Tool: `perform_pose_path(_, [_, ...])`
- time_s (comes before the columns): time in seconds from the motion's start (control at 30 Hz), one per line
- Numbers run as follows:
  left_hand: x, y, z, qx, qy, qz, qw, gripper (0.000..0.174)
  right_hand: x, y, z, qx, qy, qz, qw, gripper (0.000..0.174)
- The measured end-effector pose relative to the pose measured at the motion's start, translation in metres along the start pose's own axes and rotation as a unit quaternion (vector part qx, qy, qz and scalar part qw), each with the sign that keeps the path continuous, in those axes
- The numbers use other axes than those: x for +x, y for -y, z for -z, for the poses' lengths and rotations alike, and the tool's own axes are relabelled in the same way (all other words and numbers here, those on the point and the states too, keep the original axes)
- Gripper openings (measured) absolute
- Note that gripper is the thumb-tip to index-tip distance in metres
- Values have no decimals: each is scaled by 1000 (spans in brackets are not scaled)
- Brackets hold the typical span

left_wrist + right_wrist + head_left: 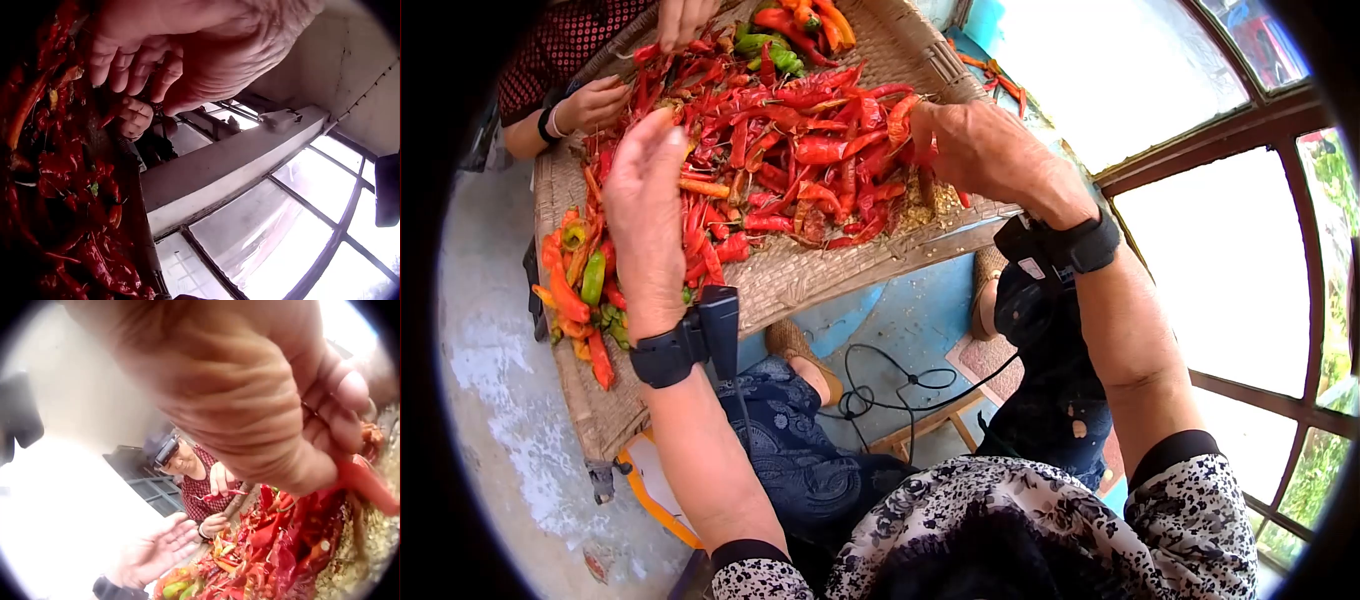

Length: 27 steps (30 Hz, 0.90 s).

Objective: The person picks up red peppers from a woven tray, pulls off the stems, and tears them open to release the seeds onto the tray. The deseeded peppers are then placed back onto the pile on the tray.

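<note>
A heap of red chili peppers (820,150) covers much of a woven tray (780,285). My left hand (648,215) is held over the heap's left side, fingers loosely extended, and its bare palm (159,550) shows in the right wrist view. On the heap's right edge my right hand (990,150) bends downward. Its thumb and fingers pinch a red chili pepper (369,484), clearest in the right wrist view. Pale seeds (356,562) lie scattered under that hand.
Across the tray another person's hand (220,480) holds a red chili. Orange and green peppers (580,290) lie at the tray's left corner, more green ones (770,50) at the back. A window (1220,250) stands close on the right. A black cable (910,380) loops below.
</note>
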<state>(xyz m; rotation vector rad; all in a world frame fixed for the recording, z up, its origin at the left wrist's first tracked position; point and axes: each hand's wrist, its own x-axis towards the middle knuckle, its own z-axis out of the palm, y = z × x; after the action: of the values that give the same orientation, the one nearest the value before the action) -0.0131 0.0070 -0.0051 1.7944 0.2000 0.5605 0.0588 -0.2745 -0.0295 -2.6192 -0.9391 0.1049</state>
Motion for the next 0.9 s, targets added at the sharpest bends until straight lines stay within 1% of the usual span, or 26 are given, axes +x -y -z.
perform_pose_path(0.07, [-9,1,-18,118,92,-26,988,34,3,5,9,9,-6,13,1000,12])
perform_pose_path(0.13, [-20,0,-34,73,185,-19,980,34,3,6,11,154,-96,84,980,7])
perform_pose_path(0.17, [-28,-6,-44,83,178,-33,980,36,2,10,16,209,-74,85,971,6])
perform_pose_path(0.2, [-33,-11,-50,75,195,-26,978,38,2,15,19,208,-73,85,972,6])
perform_pose_path(0.27, [-38,-13,-57,81,244,-23,966,39,4,26,21,350,-5,93,932,5])
perform_pose_path(0.3, [-40,-12,-61,81,244,-23,966,39,4,32,23,405,2,68,912,11])
perform_pose_path(0.33, [-43,-11,-65,95,240,-63,964,35,4,36,22,405,2,68,912,11])
perform_pose_path(0.37, [-44,-10,-68,108,236,-104,960,31,4,38,22,420,-5,89,903,11])
perform_pose_path(0.4, [-43,-11,-68,108,238,-104,960,31,5,39,21,434,-12,109,894,10])
perform_pose_path(0.43, [-42,-11,-67,111,249,-98,957,27,5,38,20,457,-9,109,883,12])
perform_pose_path(0.47, [-41,-12,-66,114,259,-91,955,22,5,35,20,457,-10,109,883,12])
perform_pose_path(0.5, [-42,-12,-68,77,231,-70,967,17,6,28,21,402,-30,121,907,11])
perform_pose_path(0.53, [-41,-12,-68,78,231,-70,967,17,7,19,21,346,-51,133,927,11])
perform_pose_path(0.57, [-38,-12,-65,43,207,-46,976,17,8,6,15,226,-75,169,956,9])
perform_pose_path(0.6, [-36,-12,-62,9,181,-22,983,17,6,-1,10,227,-74,169,956,9])
perform_pose_path(0.63, [-34,-12,-58,24,170,-47,984,19,4,-7,5,118,-35,153,981,9])
perform_pose_path(0.67, [-32,-12,-55,24,169,-47,984,19,2,-12,0,8,5,135,991,11])
perform_pose_path(0.7, [-31,-11,-52,19,168,-32,985,20,1,-15,-7,27,-22,153,988,24])
perform_pose_path(0.73, [-31,-10,-50,14,166,-17,986,21,1,-18,-13,27,-21,154,987,24])
perform_pose_path(0.8, [-32,-11,-49,27,168,-15,985,21,4,-21,-19,-35,-43,177,983,22])
perform_pose_path(0.83, [-32,-12,-49,35,169,-13,985,21,4,-20,-20,-35,-42,176,983,22])
perform_pose_path(0.9, [-33,-12,-50,43,172,-13,984,21,3,-14,-22,-92,-28,131,987,22])
